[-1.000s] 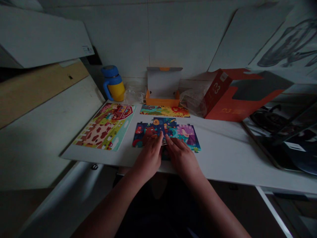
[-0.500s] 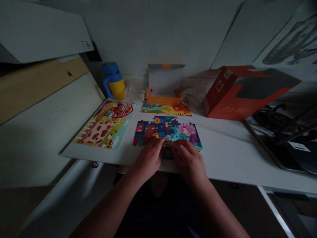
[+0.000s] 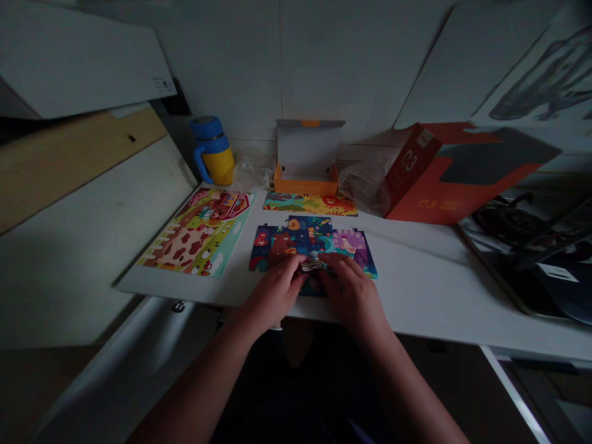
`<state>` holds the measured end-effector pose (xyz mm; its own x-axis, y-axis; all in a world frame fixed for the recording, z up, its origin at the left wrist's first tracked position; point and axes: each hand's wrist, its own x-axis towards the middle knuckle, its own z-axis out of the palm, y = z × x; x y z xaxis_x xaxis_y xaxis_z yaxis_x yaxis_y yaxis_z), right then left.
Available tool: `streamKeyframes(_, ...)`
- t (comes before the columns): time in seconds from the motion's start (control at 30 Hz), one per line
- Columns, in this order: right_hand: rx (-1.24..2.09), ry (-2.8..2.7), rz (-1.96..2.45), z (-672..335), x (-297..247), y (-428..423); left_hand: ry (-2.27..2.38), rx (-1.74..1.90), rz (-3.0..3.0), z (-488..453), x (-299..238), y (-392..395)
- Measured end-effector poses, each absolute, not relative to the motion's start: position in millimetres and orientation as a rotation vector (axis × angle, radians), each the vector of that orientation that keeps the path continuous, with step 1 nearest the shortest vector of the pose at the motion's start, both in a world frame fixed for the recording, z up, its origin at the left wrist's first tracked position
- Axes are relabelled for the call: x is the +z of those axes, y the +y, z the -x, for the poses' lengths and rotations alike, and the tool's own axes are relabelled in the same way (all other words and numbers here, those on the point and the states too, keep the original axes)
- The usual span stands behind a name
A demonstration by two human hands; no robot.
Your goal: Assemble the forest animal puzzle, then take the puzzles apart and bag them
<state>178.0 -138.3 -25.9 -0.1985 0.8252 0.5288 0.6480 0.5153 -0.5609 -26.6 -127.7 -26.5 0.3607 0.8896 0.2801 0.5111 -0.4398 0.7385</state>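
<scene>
A dark blue jigsaw puzzle (image 3: pixel 311 245) lies on the white table (image 3: pixel 425 283) in front of me. My left hand (image 3: pixel 274 295) and my right hand (image 3: pixel 352 295) meet over its near edge. Between their fingertips they pinch a small puzzle piece (image 3: pixel 311 266), lifted a little off the puzzle. Both hands have their fingers curled round that piece. A finished farm puzzle (image 3: pixel 198 232) lies to the left. A narrow strip of a yellow and green puzzle (image 3: pixel 309 204) lies just behind the blue one.
An open orange box (image 3: pixel 306 161) stands at the back by the wall, with a blue and yellow mug (image 3: pixel 213 152) to its left and clear plastic bags on both sides. A large red carton (image 3: pixel 444 172) lies at the right. A dark stove top (image 3: pixel 531 246) sits far right.
My hands drew back from lying flat on the puzzle towards its near edge. Their fingers have closed and now pinch a small piece between them.
</scene>
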Motion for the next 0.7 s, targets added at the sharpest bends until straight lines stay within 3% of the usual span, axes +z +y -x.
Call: streamKeyframes(0.7,0.533,-1.922,1.291,-177.4,-28.6,-130.7,1.392,1.108,-2.217,25.3,-38.1,-126.8)
